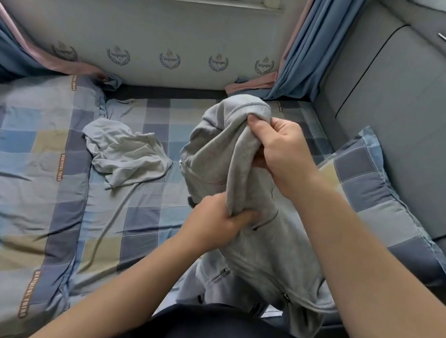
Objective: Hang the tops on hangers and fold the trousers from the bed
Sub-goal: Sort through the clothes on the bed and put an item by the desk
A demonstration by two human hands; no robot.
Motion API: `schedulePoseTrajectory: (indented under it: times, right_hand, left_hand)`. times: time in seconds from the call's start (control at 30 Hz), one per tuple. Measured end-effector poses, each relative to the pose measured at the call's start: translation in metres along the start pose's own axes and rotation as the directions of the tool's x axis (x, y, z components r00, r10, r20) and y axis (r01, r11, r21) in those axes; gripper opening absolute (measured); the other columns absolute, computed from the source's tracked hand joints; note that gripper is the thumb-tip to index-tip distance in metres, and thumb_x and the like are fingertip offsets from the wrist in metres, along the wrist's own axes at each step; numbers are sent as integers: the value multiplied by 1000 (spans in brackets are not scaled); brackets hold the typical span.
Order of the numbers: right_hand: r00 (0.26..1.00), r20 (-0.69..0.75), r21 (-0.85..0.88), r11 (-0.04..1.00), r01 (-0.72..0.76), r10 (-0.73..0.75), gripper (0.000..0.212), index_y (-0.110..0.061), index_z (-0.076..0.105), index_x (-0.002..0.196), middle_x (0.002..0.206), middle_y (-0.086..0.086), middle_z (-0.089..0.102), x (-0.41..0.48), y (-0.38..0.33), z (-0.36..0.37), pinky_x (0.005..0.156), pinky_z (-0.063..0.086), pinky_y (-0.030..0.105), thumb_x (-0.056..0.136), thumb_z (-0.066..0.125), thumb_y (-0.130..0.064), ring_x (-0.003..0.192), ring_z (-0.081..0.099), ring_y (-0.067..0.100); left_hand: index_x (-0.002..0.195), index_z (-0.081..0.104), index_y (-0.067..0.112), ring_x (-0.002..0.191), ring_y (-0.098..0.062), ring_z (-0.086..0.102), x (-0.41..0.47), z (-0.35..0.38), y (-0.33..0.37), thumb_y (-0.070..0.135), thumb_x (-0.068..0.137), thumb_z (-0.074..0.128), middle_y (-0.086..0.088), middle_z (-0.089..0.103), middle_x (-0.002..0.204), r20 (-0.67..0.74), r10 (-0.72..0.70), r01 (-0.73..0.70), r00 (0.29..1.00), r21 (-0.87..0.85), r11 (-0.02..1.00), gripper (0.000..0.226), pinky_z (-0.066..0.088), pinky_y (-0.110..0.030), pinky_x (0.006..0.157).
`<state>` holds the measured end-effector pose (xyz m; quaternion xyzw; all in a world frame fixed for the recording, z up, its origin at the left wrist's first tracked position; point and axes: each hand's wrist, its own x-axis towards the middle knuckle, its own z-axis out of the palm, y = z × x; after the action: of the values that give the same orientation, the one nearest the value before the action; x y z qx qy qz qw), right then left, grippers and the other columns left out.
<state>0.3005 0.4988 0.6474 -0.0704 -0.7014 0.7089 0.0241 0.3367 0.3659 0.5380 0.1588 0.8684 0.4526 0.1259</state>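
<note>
Grey zip-up cotton hoodie held above checked bed; left hand & right hand both clamped on its fabric.

Grey garment in both hands' grip

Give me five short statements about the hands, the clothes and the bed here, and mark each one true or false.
1. Both hands grip the grey zip garment. True.
2. The left hand rests flat on the bed. False: it clutches a fold of the garment.
3. A pale crumpled garment lies on the checked bedding. True.
4. The right hand holds a hanger. False: only fabric; no hanger shows.
5. The pillow lies under the pale garment. False: it leans against the headboard.
</note>
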Motion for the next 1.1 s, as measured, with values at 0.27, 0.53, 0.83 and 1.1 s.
schedulePoseTrajectory:
  times: [0.27, 0.53, 0.83, 1.1]
  right_hand:
    - [981, 186, -32, 998, -52, 57, 28, -10, 60, 125, 120, 8, 72, -26, 58, -30, 95, 56, 30, 98, 62, -12, 114, 68, 20]
    - [900, 193, -470, 841, -266, 392, 92, -25, 34, 151, 151, -2, 43, -73, 170, -63, 111, 42, 33, 77, 86, -35, 137, 45, 13]
    - [952, -139, -477, 824, -305, 272, 17, -15, 67, 94, 95, 16, 73, -43, 205, -58, 83, 52, 42, 95, 56, -1, 99, 67, 38]
    - [959, -257, -447, 894, -12, -116, 39, -37, 69, 81, 85, -19, 70, -10, 151, -85, 84, 48, 21, 93, 56, -2, 87, 64, 4]
  left_hand:
    - [85, 75, 20, 88, -21, 74, 12, -13, 0, 35, 95, 66, -3, 78, 87, -214, -297, 135, 930, -555, 821, 20, 59, -47, 84]
    - [95, 71, 4, 85, -30, 77, 14, -22, -17, 35, 97, 65, -12, 78, 88, -80, -635, 215, 769, -902, 374, 32, 63, -43, 72]
    - [106, 69, 6, 85, -25, 77, 4, -33, -35, 34, 98, 63, -10, 78, 95, 2, -653, 222, 757, -941, 254, 29, 61, -39, 73]
    - [106, 68, 4, 80, -28, 71, -31, -14, -73, 36, 99, 63, -11, 74, 86, 298, -666, 691, 684, -559, 459, 33, 58, -39, 70]
